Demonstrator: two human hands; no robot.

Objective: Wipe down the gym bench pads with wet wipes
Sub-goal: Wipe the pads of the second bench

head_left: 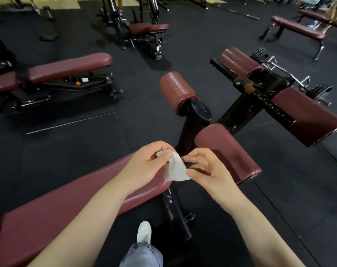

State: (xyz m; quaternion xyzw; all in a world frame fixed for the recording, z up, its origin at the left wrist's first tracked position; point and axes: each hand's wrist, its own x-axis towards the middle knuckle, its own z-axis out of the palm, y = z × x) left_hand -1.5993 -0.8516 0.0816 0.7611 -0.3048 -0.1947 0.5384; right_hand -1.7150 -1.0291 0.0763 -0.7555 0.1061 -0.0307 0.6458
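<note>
Above bench pad (pixel 71 205), pinched wet wipe (pixel 176 167)

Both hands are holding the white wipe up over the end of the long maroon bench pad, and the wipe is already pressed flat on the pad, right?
Not quite. The head view shows the wipe held in the air, pinched between the left hand and the right hand, not pressed flat. It does hang over the end of the long maroon bench pad.
</note>
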